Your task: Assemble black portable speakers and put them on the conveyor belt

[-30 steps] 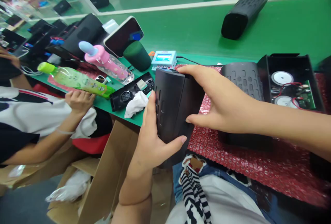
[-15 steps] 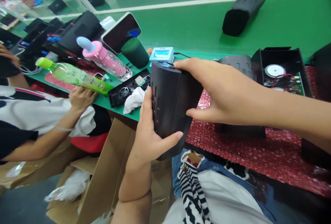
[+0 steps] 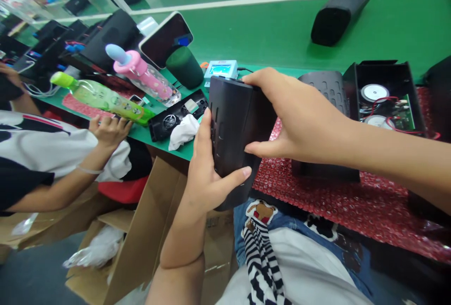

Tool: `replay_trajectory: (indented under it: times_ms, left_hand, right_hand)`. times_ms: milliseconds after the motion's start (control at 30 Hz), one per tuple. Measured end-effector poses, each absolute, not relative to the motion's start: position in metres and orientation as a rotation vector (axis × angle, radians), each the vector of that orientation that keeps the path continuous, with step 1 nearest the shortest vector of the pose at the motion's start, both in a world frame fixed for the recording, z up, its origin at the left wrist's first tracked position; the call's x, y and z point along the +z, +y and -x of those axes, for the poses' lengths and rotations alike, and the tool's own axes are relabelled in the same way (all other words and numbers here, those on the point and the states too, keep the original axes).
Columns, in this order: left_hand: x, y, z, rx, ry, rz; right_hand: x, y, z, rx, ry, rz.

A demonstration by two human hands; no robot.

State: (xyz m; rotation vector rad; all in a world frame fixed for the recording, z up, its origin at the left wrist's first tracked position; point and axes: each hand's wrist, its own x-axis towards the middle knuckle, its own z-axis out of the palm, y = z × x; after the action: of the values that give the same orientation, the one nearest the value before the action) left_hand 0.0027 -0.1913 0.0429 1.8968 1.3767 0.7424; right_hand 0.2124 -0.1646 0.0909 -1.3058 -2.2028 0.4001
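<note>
A black speaker housing is held upright and slightly tilted between my two hands. My left hand wraps its lower left part, thumb across the near face. My right hand grips the upper right side, one finger at the top edge and the thumb on the near face. To the right, an open black case shows round white-centred speakers, red wires and a green circuit board. Beside that case stands a black perforated housing, partly behind my right forearm.
Red bubble wrap covers the near bench. Left are a green bottle, pink bottle, phone, white cloth and blue-lit device. A co-worker's hand rests nearby. A speaker lies on the green surface behind.
The black housing has turned slightly, showing more of its slotted face. My right thumb has shifted a little left on it. The speaker on the green surface has moved slightly right.
</note>
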Motion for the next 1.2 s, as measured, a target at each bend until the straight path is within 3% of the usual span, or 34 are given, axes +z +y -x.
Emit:
replay_trajectory:
  times_ms: [200,433,1200]
  left_hand:
    - [0.039,-0.189,0.002,0.791,1.316,-1.946]
    - [0.022,-0.174,0.015,0.979,0.944,-2.071]
    - [0.019,-0.141,0.025,0.881,0.894,-2.063]
  right_hand:
    - [0.099,-0.159,-0.217,0.443,-2.325,1.232]
    - [0.091,-0.155,-0.212,0.401,-2.317,1.120]
    - [0.082,-0.137,-0.191,0.443,-2.105,1.318]
